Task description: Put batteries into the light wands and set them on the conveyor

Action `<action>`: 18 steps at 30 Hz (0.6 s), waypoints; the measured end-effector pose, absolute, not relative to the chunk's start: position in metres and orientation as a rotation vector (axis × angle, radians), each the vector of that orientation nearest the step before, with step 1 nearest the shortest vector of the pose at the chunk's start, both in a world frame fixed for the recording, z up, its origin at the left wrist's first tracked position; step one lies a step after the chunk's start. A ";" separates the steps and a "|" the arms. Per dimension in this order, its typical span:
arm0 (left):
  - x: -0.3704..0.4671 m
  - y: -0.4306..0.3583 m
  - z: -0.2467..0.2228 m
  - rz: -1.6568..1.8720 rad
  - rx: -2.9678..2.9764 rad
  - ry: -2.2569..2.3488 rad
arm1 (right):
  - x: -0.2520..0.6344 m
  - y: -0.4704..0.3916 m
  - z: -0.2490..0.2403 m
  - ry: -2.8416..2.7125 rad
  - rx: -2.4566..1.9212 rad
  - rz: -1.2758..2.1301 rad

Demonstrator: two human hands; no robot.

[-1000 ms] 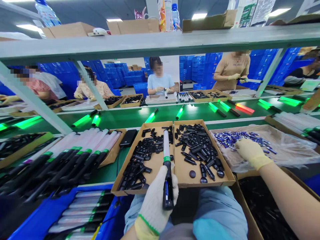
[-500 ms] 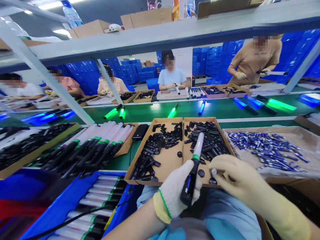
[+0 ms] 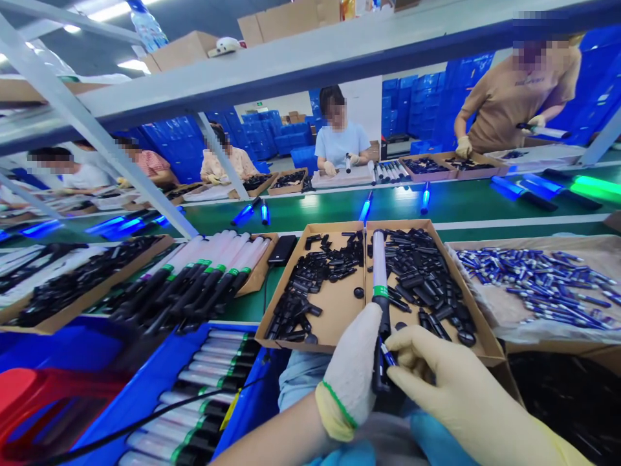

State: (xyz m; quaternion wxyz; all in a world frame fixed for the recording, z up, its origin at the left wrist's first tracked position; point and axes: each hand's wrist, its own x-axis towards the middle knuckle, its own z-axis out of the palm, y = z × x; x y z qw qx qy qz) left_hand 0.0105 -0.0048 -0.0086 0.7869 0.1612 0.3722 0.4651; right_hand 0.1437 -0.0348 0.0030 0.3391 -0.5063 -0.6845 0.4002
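Note:
My left hand [image 3: 352, 369], in a white knit glove with a green edge, is wrapped around the black handle of a light stick [image 3: 380, 265]. The stick's pale clear tube points away from me, with a green band where it meets the handle. My right hand [image 3: 427, 366], in a cream glove, pinches a small blue battery [image 3: 387, 354] against the opening in the handle's side. Whether the battery is fully seated I cannot tell. Beyond my hands lie a left carton tray [image 3: 339, 310] and a right carton tray [image 3: 490, 346], both with small black plastic parts.
Loose blue batteries [image 3: 538, 278] fill a lined tray at right. Finished-looking light sticks [image 3: 218, 259] lie at left, above a blue bin [image 3: 160, 356] of more sticks. Lit sticks [image 3: 366, 207] rest on the green conveyor [image 3: 315, 210]. Co-workers sit or stand opposite; a white frame post [image 3: 111, 142] rises at left.
My right hand has moved left from over the right tray to the handle, bringing the battery against it. The stick now points straighter ahead. Several conveyor lights went from green to blue.

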 end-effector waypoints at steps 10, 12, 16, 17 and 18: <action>-0.006 0.001 -0.024 1.223 0.493 1.032 | 0.127 -0.018 0.010 -1.823 -1.469 0.882; -0.011 0.004 -0.025 1.234 0.541 1.066 | 0.128 -0.016 0.006 -1.866 -1.395 0.805; -0.009 0.014 -0.012 1.006 0.493 1.036 | 0.136 -0.021 0.007 -2.144 -1.186 0.374; -0.006 0.016 -0.008 0.951 0.472 1.001 | 0.137 -0.023 0.008 -2.217 -1.129 0.300; -0.004 0.018 -0.005 0.931 0.449 0.967 | 0.139 -0.025 0.009 -2.274 -1.092 0.255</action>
